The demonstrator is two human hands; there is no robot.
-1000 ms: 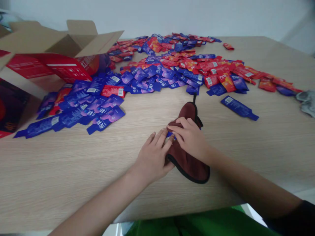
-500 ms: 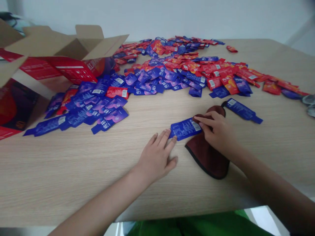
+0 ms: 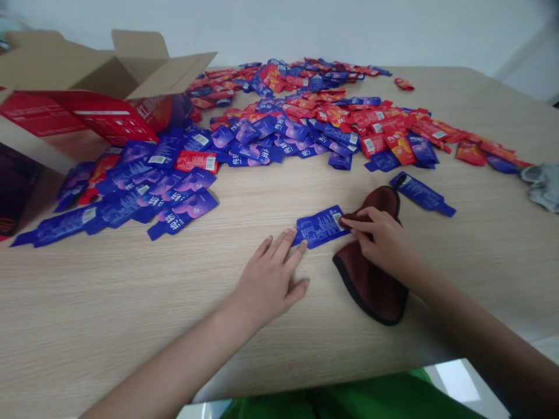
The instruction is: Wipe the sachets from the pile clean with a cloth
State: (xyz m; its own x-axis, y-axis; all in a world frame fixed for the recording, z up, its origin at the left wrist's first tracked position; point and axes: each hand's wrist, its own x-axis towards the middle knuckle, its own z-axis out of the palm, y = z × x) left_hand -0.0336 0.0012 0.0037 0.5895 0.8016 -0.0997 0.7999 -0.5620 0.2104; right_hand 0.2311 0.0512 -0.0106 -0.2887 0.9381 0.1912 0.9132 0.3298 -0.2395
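Note:
A blue sachet (image 3: 322,227) with white print and a barcode lies on the table between my hands. My left hand (image 3: 273,273) rests with its fingers spread and laid flat, fingertips pressing on the sachet's left end. At the other end, my right hand (image 3: 379,235) pinches a fold of a dark brown cloth eye mask (image 3: 371,285) with black edging. The folded cloth touches the sachet beside its barcode. The rest of the mask drapes on the table under my right hand. Just beyond it lies a second blue sachet (image 3: 423,194), partly under the mask's black strap.
Overlapping blue sachets (image 3: 174,201) spread at the left, and a long heap of red and blue sachets (image 3: 305,125) runs across the back. An open cardboard box (image 3: 105,116) stands at the left. A grey cloth (image 3: 544,183) lies at the right edge.
The view has shifted slightly. My right hand has brought the folded cloth a little nearer to me along the sachet's right end. My left hand stays on the sachet.

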